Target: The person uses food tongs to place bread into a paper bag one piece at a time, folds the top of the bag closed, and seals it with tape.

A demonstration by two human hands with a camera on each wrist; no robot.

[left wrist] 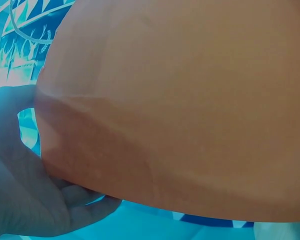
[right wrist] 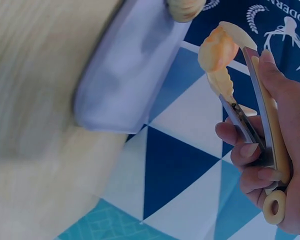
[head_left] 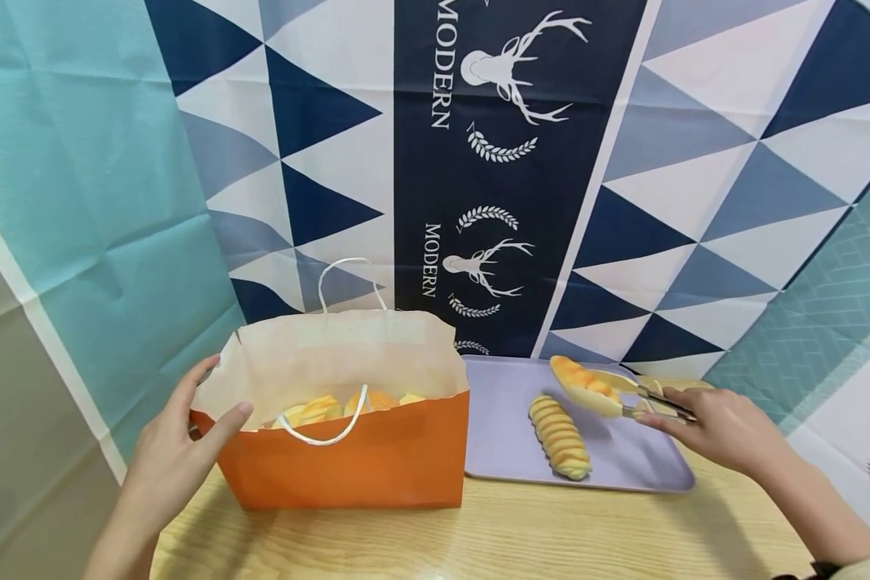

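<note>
An orange paper bag (head_left: 355,467) with white string handles stands upright, its top gaping and bread pieces (head_left: 319,409) visible inside. My left hand (head_left: 177,451) grips the bag's left side, thumb over the rim and fingers outside; the left wrist view shows it at the orange paper (left wrist: 180,110). Held in my right hand (head_left: 728,427) are tongs (right wrist: 262,100) with metal arms and cream-coloured tips. Between those tips is a golden-topped bread roll (head_left: 580,377), raised above the purple tray (head_left: 496,427). A long ridged bread (head_left: 560,437) lies on the tray.
The wooden table (head_left: 536,532) carries the bag and, to its right, the tray. Close behind them hangs a patterned cloth (head_left: 333,153) with triangles and deer heads. Pale teal cloth (head_left: 101,201) borders the left side.
</note>
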